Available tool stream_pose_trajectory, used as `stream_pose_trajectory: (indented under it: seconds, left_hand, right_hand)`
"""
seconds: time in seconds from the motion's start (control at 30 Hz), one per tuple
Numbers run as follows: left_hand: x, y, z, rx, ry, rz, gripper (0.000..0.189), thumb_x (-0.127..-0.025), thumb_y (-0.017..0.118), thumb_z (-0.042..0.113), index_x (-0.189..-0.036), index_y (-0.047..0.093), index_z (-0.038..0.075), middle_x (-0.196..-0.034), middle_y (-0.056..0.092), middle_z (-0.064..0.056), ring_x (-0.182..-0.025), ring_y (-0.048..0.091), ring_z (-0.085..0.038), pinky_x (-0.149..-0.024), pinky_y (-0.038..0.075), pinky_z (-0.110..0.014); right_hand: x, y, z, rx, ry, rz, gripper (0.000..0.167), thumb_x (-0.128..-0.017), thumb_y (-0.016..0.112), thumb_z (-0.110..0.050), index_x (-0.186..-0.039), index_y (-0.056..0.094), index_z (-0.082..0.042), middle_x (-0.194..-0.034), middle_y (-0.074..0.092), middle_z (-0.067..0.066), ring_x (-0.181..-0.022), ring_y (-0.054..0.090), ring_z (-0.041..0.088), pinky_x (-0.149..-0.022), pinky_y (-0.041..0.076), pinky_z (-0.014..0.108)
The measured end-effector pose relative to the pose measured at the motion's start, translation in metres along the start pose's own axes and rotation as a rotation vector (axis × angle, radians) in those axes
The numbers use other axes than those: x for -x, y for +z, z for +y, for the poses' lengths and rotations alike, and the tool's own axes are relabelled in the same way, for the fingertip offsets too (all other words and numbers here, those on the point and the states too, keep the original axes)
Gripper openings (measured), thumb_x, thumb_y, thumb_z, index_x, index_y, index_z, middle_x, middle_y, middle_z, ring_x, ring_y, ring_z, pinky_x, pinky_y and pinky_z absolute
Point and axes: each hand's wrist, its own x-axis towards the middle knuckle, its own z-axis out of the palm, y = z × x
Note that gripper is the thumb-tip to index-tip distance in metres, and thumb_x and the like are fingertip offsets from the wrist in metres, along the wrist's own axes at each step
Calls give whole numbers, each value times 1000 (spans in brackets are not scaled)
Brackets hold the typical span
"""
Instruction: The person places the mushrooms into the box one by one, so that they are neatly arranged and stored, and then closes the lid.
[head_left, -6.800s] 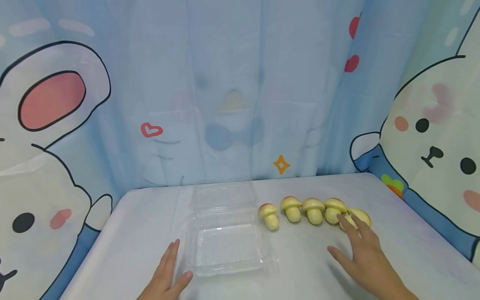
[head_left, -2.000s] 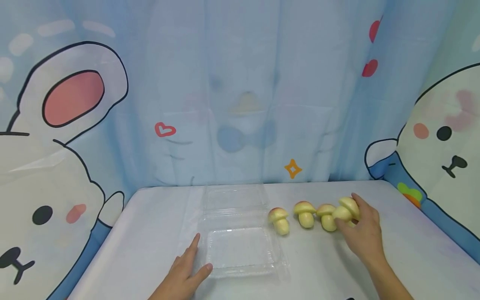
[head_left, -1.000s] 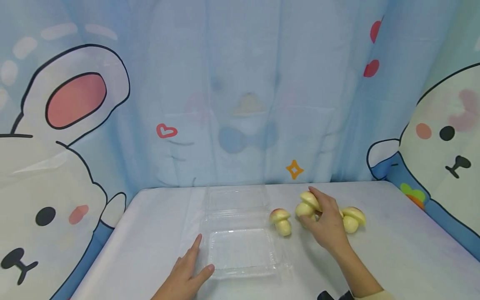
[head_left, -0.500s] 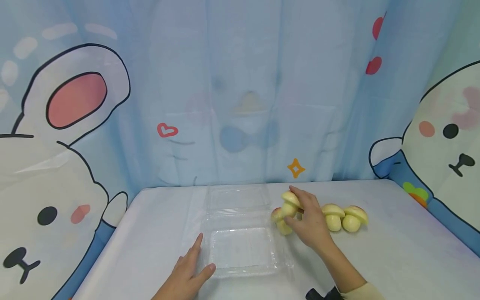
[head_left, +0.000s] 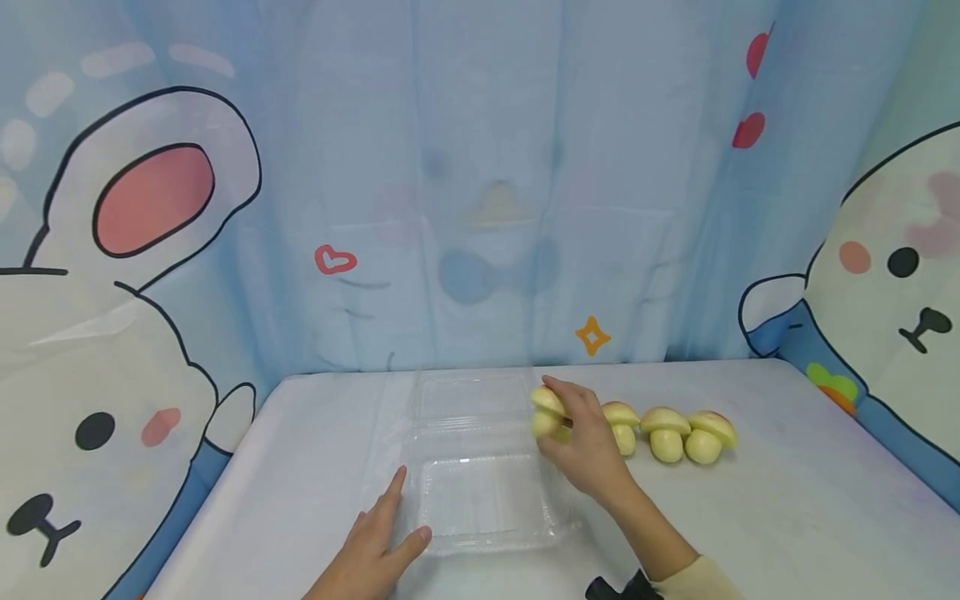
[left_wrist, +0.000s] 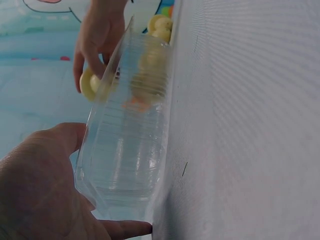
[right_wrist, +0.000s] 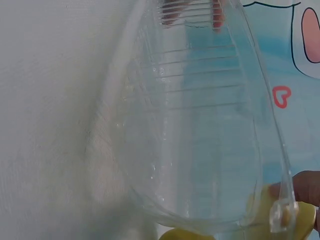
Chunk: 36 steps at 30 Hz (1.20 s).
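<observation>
My right hand grips a yellow toy mushroom between thumb and fingers, lifted at the right rim of a clear plastic clamshell box. The box lies open on the table, its lid folded back. In the left wrist view the held mushroom shows just outside the box wall. Another mushroom is largely hidden behind my right hand. My left hand stays at the box's left side, fingers extended, its thumb by the rim.
Three mushrooms stand in a row to the right: one close to my right hand, a middle one and an end one. A white cloth covers the table. Behind hangs a blue cartoon curtain.
My right hand has picked a mushroom from the right part of the row and carried it leftward to the box's right rim. The left hand stays beside the box.
</observation>
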Motion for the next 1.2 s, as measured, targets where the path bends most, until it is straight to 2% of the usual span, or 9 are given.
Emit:
stream_pose_trajectory:
  seconds: [0.4, 0.67, 0.9, 1.2]
  left_hand:
    - [1, -2, 2, -16, -21, 6, 90, -101, 57, 55, -165, 19, 5, -165, 32, -27, -152, 30, -49, -117, 9, -80]
    - [0, 0, 4, -9, -36, 1, 90, -101, 56, 57, -165, 20, 5, -163, 34, -28, -152, 31, -50, -117, 9, -80]
    - [0, 2, 1, -11, -43, -14, 90, -101, 55, 58, -165, 19, 6, -164, 34, -26, -151, 32, -50, -115, 9, -81]
    - [-1, -1, 0, -10, -25, -14, 88, -102, 54, 56, -166, 18, 7, -166, 32, -24, -151, 31, -50, -115, 9, -81]
  right_hand:
    - [-4, 25, -10, 47, -30, -69, 78, -81, 73, 6, -153, 49, -13, -147, 49, 20, -124, 59, 33, -101, 56, 47]
    - [-5, 39, -21, 46, -93, -170, 76, -82, 75, 7, -151, 53, -16, -144, 52, 14, -120, 61, 26, -99, 57, 43]
    - [-6, 51, -27, 111, -111, -225, 76, -80, 77, 4, -149, 55, -20, -141, 55, 7, -113, 63, 20, -95, 57, 39]
    - [-9, 64, -28, 109, -146, -320, 74, -83, 76, 0, -151, 52, -18, -144, 53, 12, -124, 60, 30, -101, 53, 53]
